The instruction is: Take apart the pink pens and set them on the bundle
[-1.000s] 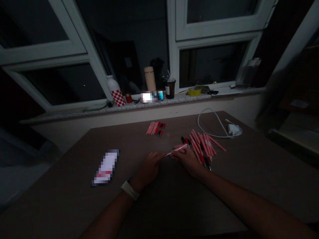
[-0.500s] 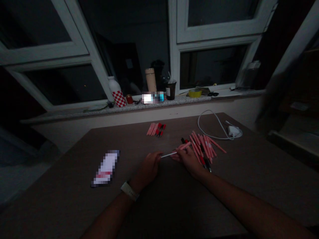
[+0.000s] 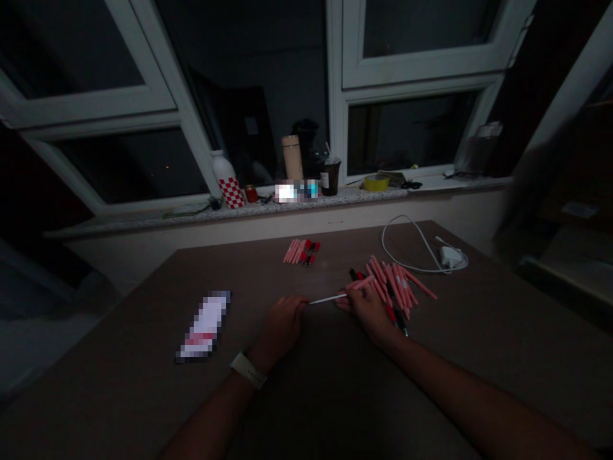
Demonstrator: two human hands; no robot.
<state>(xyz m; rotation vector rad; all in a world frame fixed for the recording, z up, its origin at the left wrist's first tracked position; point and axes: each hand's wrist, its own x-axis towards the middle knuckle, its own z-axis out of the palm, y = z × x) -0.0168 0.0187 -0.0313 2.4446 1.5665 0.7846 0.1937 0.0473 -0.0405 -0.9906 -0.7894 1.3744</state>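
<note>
My left hand (image 3: 283, 326) is closed, fingertips pinching one end of a thin white pen refill (image 3: 328, 298). The refill's other end meets my right hand (image 3: 371, 313), which is closed around a pink pen barrel (image 3: 360, 283) that sticks out past the fingers. How barrel and refill join is hidden by those fingers. Beside and beyond my right hand lies a loose pile of pink pens (image 3: 395, 284), with red and black pens among them. Farther back, pink pens (image 3: 294, 251) and red and black pens (image 3: 310, 252) lie in a neat row.
A phone-like slab (image 3: 205, 326), blurred out, lies on the table (image 3: 143, 383) at left. A white charger (image 3: 450, 257) with its looped cable is at back right. On the windowsill stand a checkered bottle (image 3: 228, 182), a beige flask (image 3: 292, 158), a dark cup (image 3: 330, 177) and yellow tape (image 3: 376, 183).
My right hand has shifted slightly right, away from my left, and more of the white refill shows between them. The view has tilted a little; the pens on the table look unmoved.
</note>
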